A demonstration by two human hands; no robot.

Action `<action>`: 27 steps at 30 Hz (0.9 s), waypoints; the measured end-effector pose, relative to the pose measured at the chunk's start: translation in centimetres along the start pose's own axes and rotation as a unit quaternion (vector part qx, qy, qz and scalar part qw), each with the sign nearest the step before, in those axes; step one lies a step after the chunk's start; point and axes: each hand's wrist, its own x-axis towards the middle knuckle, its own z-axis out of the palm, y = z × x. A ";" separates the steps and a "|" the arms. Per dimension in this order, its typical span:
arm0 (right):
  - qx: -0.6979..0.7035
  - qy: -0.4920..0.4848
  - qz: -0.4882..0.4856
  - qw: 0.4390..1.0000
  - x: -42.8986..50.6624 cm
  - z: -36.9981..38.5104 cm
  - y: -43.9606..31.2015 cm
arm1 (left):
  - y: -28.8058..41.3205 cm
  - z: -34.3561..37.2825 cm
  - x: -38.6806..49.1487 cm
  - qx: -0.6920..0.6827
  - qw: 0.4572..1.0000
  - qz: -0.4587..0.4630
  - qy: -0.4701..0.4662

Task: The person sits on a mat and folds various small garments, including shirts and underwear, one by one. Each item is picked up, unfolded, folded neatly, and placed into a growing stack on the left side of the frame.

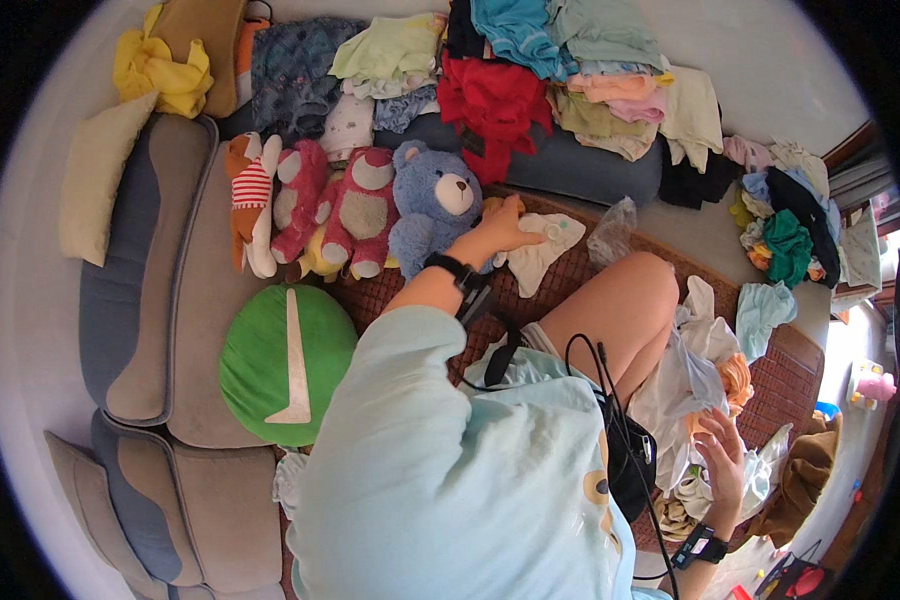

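My left hand (pixel 504 225) is beside the blue teddy bear (pixel 427 202), its fingers over a small orange-brown thing (pixel 521 202) that they partly hide. One digit reaches onto a small white cloth garment (pixel 546 251) lying on the brown woven mat; whether the hand grips either is unclear. My right hand (pixel 720 450) is palm up with loosely curled, parted fingers, holding nothing visible. It is over a loose heap of white, pale blue and orange clothes (pixel 675 382), near a white garment (pixel 694 487).
Several plush toys (pixel 367 210) and a round green cushion (pixel 285 367) stand along the sofa (pixel 217 315). Stacked clothes (pixel 615 97) and a red garment (pixel 491 112) lie on the far seat. A clear plastic bag (pixel 613 229) is near my knee. Black cables (pixel 626 435) hang across my front.
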 end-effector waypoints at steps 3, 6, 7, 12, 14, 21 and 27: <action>0.004 0.020 0.003 1.000 -0.6 0.1 -0.2 | -2.7 2.1 1.8 0.157 0.986 -0.054 -0.016; 0.020 0.018 0.001 1.000 -0.9 0.2 -0.1 | -4.6 2.9 2.7 0.068 0.992 -0.061 -0.083; 0.008 0.019 0.003 1.000 -0.9 0.2 -0.1 | -4.5 3.0 3.1 0.065 0.992 -0.051 -0.091; 0.002 0.032 -0.001 0.999 -1.6 0.0 0.4 | 1.7 1.8 4.5 0.044 0.991 0.068 -0.110; 0.021 0.039 -0.010 0.999 -2.1 -0.2 0.5 | 6.2 0.0 4.6 0.038 0.986 0.121 -0.110; 0.047 0.077 -0.033 0.995 -4.9 -0.8 1.6 | 21.0 -4.0 4.6 0.062 0.943 0.326 0.022; 0.062 0.112 -0.005 0.992 -7.4 -1.6 4.0 | 17.7 -9.5 5.1 0.158 0.947 0.272 0.062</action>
